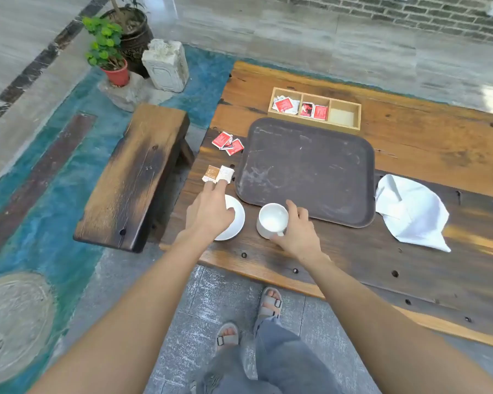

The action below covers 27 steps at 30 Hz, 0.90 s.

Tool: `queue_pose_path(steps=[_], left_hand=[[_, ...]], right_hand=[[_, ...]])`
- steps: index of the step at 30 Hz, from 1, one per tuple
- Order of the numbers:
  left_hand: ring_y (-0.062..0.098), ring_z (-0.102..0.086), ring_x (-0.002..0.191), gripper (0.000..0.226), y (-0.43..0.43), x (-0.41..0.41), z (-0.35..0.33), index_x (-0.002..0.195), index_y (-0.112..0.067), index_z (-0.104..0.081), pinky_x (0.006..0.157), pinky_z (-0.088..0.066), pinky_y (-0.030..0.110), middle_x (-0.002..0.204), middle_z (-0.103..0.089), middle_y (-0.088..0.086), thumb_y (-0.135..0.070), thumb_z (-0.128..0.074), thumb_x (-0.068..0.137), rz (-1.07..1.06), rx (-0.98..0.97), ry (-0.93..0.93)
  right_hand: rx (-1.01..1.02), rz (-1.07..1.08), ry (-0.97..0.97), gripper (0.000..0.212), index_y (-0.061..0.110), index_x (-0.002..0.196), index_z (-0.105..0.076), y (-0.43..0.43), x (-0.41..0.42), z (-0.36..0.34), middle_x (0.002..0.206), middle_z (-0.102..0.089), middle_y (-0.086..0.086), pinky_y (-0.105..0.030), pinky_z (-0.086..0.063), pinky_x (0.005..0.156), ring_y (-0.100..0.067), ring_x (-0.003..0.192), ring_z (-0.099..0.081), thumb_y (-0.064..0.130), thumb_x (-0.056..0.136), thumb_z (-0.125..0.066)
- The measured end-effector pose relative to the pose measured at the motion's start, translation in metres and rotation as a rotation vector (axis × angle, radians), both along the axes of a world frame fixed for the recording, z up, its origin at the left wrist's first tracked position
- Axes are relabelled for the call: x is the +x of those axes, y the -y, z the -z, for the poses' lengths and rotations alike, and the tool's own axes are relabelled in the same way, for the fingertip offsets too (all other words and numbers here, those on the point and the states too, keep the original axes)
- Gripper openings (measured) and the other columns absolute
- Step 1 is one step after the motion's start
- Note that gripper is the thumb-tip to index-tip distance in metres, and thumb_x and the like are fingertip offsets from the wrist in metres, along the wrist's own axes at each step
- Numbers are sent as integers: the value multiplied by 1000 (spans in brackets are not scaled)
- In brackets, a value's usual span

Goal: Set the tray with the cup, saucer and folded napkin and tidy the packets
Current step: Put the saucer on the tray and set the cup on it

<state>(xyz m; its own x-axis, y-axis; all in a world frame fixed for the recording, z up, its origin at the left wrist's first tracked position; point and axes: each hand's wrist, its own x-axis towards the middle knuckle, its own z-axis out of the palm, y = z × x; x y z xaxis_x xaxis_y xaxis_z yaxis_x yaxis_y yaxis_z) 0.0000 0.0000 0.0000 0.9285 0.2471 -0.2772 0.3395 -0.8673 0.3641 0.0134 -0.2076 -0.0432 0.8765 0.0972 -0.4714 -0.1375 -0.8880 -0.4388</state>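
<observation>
I can read nothing here: print on the red packets (284, 105) and brown packet (211, 173) is too blurred.

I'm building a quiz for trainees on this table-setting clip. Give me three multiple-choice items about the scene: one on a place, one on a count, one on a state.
1. Where is the napkin?
A. on the tray
B. on the table, right of the tray
C. in the box

2. How many compartments has the box?
A. two
B. three
C. four

3. What is on the tray?
A. nothing
B. the cup
C. the saucer

Answers: 1 B, it lies crumpled on the table beside the tray's right edge. 2 B, two dividers split it in three. 3 A, the cup and saucer sit on the table in front of it.
</observation>
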Motion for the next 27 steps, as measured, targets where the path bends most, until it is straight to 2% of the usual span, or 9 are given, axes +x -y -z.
queue_pose_path(steps=[4,8,12,16,18,21,24,26,27], left_hand=[[38,-60,120,61,1,3,19,143,-25,-42,88,-51,50,138,-50,8,-29,-66,88,-80,18,-69],[39,-58,121,56,-16,8,45,139,-19,-46,90,-51,50,139,-51,11,-23,-66,87,-209,19,-108],[43,-56,124,58,-39,11,79,141,-9,-46,99,-51,50,138,-53,22,-9,-64,86,-448,-98,-178],[45,-58,123,51,-50,19,109,136,-4,-47,100,-52,51,134,-59,25,-6,-63,88,-598,-170,-226],[45,-60,121,46,-54,22,121,132,-5,-51,98,-53,50,130,-63,24,-5,-63,88,-605,-145,-219],[43,-63,115,37,-59,25,133,125,-10,-57,93,-55,50,125,-66,21,-5,-61,89,-623,-177,-238],[43,-65,107,32,-60,27,141,112,-5,-70,87,-60,51,119,-69,24,8,-55,87,-739,-419,-225],[38,-66,95,31,-63,30,139,100,-5,-71,77,-62,50,115,-69,20,16,-54,86,-878,-644,-201],[35,-65,89,32,-68,33,137,99,-6,-71,69,-61,44,113,-68,17,18,-55,86,-916,-714,-185]], right_hand=[[-41,-62,-26,95,35,159,-19,-8,12,15,158,-28,-2,-57,-46,103,-38,138,-40,57,83,-72],[-91,-168,121,83,32,155,-31,-15,24,25,160,-35,1,-57,-37,112,-28,147,-34,55,85,-68],[-59,-312,321,55,21,143,-52,-21,35,26,146,-55,0,-44,-31,117,-24,137,-48,38,92,-65],[-28,-391,421,42,14,132,-62,-36,60,24,135,-63,-4,-42,-34,115,-29,126,-55,23,92,-66],[-80,-426,376,46,17,137,-58,-43,71,24,140,-58,-2,-43,-34,115,-28,131,-52,30,93,-65],[-173,-426,211,60,26,145,-48,-47,77,27,151,-46,2,-50,-37,111,-28,139,-43,51,92,-62],[-218,-386,65,71,28,147,-43,-43,72,32,152,-42,2,-53,-45,104,-30,139,-42,64,88,-63],[-228,-363,-84,78,28,146,-42,-39,68,35,149,-42,1,-52,-50,97,-31,134,-44,64,82,-70],[-241,-368,-142,81,28,145,-42,-37,67,37,145,-43,-1,-50,-52,93,-33,131,-46,60,79,-74]])
